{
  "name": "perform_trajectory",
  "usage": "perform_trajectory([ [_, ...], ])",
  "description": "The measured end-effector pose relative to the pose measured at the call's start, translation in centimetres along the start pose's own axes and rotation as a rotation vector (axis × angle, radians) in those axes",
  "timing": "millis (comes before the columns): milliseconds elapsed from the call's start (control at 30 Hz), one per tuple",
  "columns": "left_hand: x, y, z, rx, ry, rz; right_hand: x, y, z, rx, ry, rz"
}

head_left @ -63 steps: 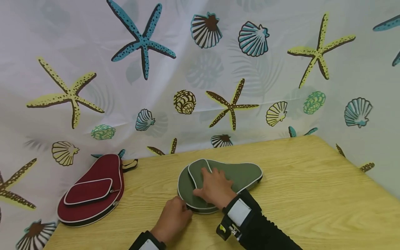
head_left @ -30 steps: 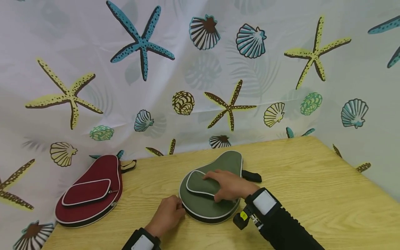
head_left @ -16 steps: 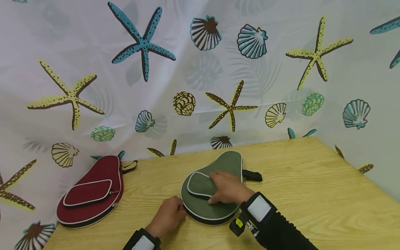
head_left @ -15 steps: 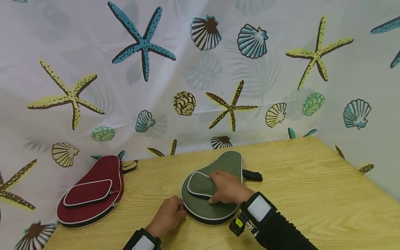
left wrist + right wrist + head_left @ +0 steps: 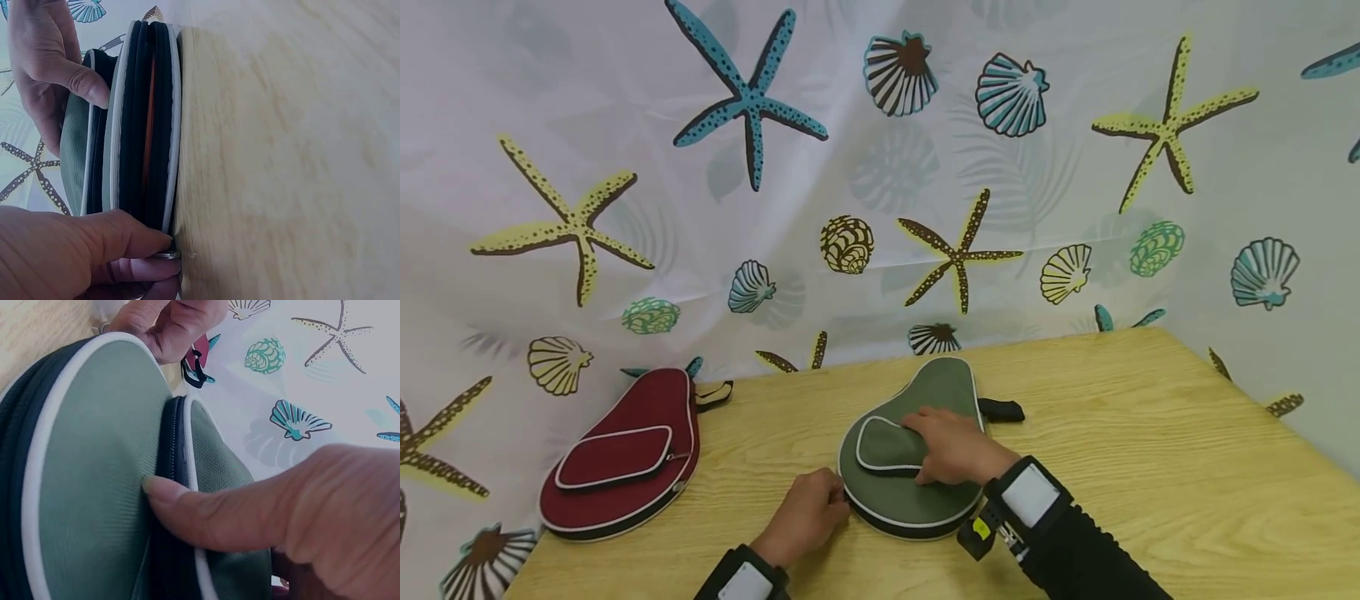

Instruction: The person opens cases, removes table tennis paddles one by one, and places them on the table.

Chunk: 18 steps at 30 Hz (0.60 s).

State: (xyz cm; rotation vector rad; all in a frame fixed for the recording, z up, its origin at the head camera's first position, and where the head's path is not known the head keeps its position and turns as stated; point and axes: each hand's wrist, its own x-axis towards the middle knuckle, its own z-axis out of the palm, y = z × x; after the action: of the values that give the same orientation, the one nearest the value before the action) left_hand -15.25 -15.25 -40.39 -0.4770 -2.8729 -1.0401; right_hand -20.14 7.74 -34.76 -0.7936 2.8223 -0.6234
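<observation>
A green paddle case (image 5: 910,510) with white piping lies on the table, its narrow end pointing away and a black strap (image 5: 1002,410) at its right. My left hand (image 5: 805,512) is at the case's near left edge; in the left wrist view its thumb and fingers pinch the metal zipper pull (image 5: 167,254). The zipper gapes above that pull, and a thin orange-red edge (image 5: 149,125) shows inside. My right hand (image 5: 955,450) grips the case's small raised pocket (image 5: 883,446), thumb (image 5: 194,509) against its zippered side. The fingers' far side is mostly hidden.
To the left on the wooden table (image 5: 1150,467) lies a dark red paddle case (image 5: 617,508) of similar shape, with a black strap loop (image 5: 713,396). A white curtain (image 5: 820,167) printed with starfish and shells hangs behind the table and along its sides.
Since the earliest frame the green case has turned, its narrow end swinging from the right to point away; my right hand went with it. During the last second both hands and the case barely shift.
</observation>
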Motion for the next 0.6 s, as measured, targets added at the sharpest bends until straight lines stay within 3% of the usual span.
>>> perform_trajectory([
  [600,0.15,-0.04,-0.01,0.008,-0.004,0.002,0.2,0.34,-0.32,-0.062,-0.004,-0.04],
])
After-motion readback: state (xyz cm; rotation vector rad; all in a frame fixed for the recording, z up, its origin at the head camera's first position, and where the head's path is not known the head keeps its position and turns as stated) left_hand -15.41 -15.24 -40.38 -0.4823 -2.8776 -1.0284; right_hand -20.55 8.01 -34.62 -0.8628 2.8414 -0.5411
